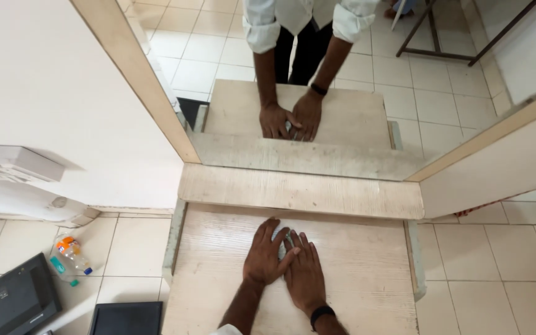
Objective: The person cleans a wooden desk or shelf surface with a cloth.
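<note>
My left hand (pixel 267 254) and my right hand (pixel 305 276) lie flat, side by side, on a pale wooden tabletop (pixel 355 273). The fingers are stretched out and partly overlap. A small grey thing (pixel 285 239) shows between the fingers; what it is cannot be made out. A black band sits on my right wrist. The table's raised back ledge (pixel 299 191) meets a wood-framed wall mirror (pixel 133 77). The mirror repeats both hands, the white shirt sleeves and dark trousers.
To the left, on the tiled floor, lie a plastic bottle (pixel 72 254) with an orange label, a black screen (pixel 10 301) and another black flat device (pixel 125 318). A white box (pixel 13 162) hangs on the left wall. Metal frame legs (pixel 432 37) show in the mirror.
</note>
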